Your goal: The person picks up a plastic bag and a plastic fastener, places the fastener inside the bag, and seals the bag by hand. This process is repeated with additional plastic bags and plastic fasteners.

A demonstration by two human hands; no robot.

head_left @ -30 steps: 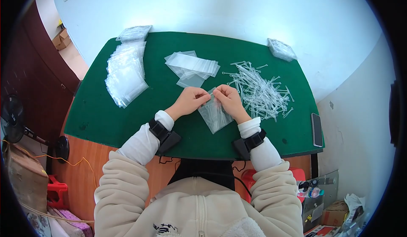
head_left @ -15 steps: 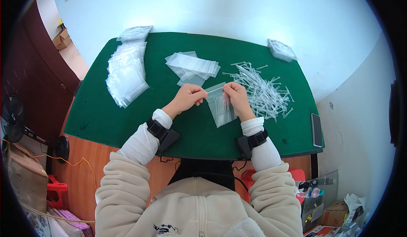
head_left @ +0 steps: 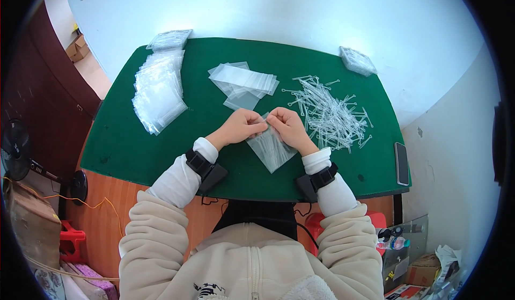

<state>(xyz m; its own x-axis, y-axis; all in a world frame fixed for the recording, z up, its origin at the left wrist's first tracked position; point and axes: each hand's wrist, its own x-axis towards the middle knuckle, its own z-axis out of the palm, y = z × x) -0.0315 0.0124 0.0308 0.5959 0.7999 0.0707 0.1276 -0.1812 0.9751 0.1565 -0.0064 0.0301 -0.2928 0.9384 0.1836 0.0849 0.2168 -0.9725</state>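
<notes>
A clear zip bag point(head_left: 271, 152) hangs between my hands above the green table, several thin clear sticks showing through its plastic. My left hand point(head_left: 242, 125) pinches the bag's top edge at its left. My right hand point(head_left: 289, 129) is closed on the same edge, its fingertips almost touching the left ones. To the right lies a loose pile of clear plastic sticks with small looped ends point(head_left: 335, 115). Beyond my hands are several flat clear bags point(head_left: 244, 81), overlapping each other. What the fingertips cover of the bag's top is hidden.
Fanned-out clear bags point(head_left: 159, 93) lie at the table's left, with a stacked bundle point(head_left: 170, 39) behind them. Another clear packet point(head_left: 358, 61) rests at the back right corner. A phone point(head_left: 401, 163) lies by the right edge of the green table point(head_left: 150, 163). A wall stands behind.
My hands have come closer together along the bag's top edge, the right one moving left. The bag has shifted slightly left and toward me, its lower corner now pointing down.
</notes>
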